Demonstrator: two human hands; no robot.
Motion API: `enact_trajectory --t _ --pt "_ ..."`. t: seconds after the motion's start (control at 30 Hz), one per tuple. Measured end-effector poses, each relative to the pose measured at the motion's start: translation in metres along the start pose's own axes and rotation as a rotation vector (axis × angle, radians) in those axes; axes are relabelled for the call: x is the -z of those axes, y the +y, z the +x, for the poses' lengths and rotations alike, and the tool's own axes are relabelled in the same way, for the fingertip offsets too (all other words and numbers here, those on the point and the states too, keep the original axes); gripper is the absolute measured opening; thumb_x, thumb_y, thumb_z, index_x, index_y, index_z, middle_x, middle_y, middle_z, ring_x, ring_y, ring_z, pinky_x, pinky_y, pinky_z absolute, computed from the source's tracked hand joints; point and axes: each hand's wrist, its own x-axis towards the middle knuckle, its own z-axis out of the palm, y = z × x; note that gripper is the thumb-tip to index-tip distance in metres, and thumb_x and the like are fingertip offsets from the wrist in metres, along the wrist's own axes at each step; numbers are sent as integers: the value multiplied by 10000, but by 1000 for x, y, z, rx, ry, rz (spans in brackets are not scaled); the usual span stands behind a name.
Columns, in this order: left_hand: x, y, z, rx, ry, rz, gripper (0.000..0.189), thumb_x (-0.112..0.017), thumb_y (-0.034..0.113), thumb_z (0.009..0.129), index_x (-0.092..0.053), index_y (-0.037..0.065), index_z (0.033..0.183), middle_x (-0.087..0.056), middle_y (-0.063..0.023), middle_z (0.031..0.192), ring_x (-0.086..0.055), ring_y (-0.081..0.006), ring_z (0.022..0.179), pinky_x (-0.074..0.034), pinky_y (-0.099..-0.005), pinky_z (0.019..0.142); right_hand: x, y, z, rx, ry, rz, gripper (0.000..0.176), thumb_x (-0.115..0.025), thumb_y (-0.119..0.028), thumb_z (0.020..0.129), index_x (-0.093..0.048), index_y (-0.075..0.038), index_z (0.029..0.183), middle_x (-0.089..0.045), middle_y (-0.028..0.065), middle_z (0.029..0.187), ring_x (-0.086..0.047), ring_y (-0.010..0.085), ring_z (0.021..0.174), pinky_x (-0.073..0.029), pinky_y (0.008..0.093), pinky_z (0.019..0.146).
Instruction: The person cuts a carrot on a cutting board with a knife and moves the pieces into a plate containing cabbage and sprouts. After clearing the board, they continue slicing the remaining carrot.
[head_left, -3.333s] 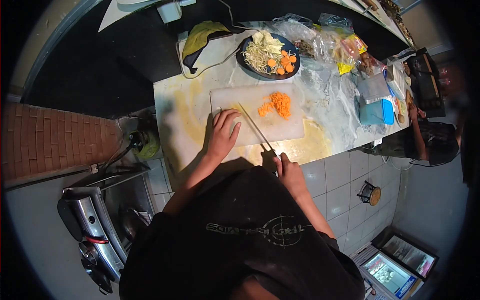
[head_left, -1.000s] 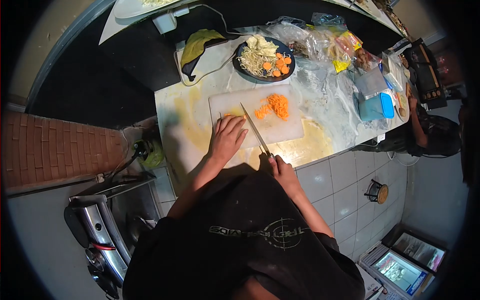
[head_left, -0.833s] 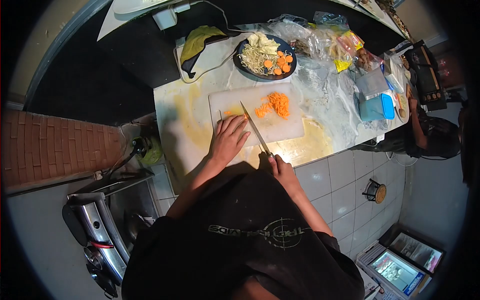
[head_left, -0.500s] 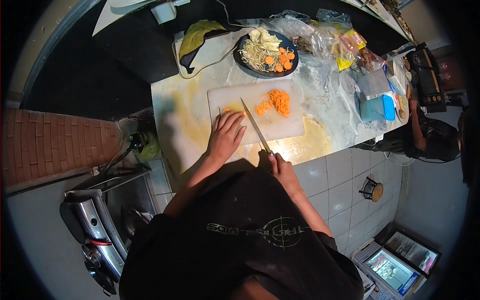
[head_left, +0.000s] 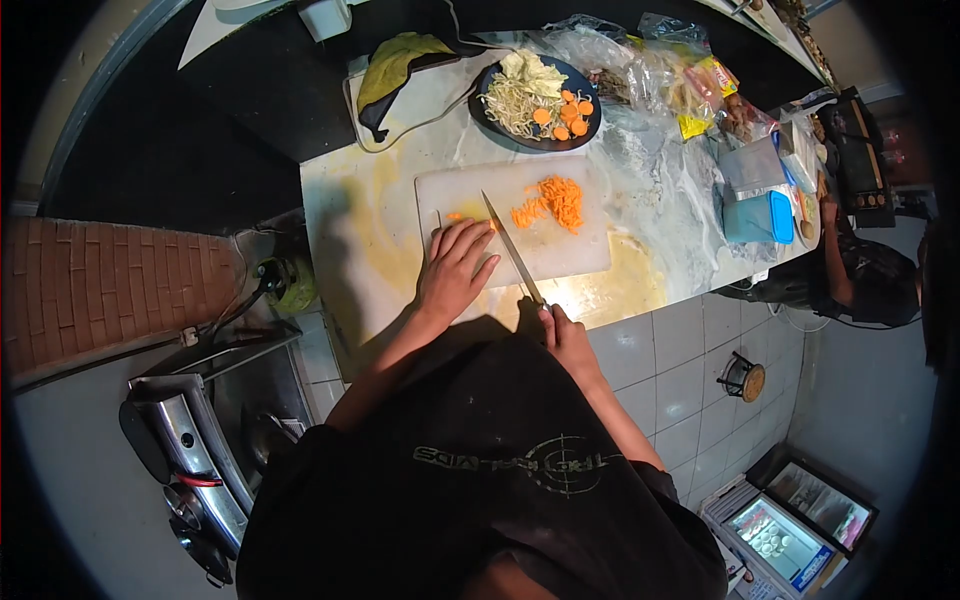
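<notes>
My right hand (head_left: 568, 338) is closed around the handle of a kitchen knife (head_left: 511, 247). Its long blade points away from me across the white cutting board (head_left: 455, 190). My left hand (head_left: 457, 268) presses down on a piece of carrot (head_left: 492, 227), fingers together, mostly covering it. The blade lies just right of those fingertips, beside the carrot. A heap of cut carrot strips (head_left: 562, 203) rests on the right half of the board, with looser strips left of it. A small orange bit (head_left: 454, 216) lies beyond my left fingers.
Behind the board stands a dark plate (head_left: 486, 117) of bean sprouts, cabbage and carrot slices. Plastic bags (head_left: 650, 80) and a blue-lidded container (head_left: 755, 217) occupy the table's right side. A leaf (head_left: 400, 70) and a cable are at back left. Another person (head_left: 865, 270) is at far right.
The view has shifted very slightly. My hands, the knife and the carrot strips hold nearly the same places on the board.
</notes>
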Motion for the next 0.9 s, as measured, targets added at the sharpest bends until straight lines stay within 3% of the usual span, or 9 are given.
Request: enact_trajectory --t 0.9 --pt "2 -1 2 -14 -4 11 391 -678 217 886 -630 46 1234 -611 -40 1297 -511 -252 1243 -365 -421 1068 1 -1 -1 37 -4 -73 358 -414 -314 1065 -512 24 997 -581 300 630 -581 518 642 -435 569 557"
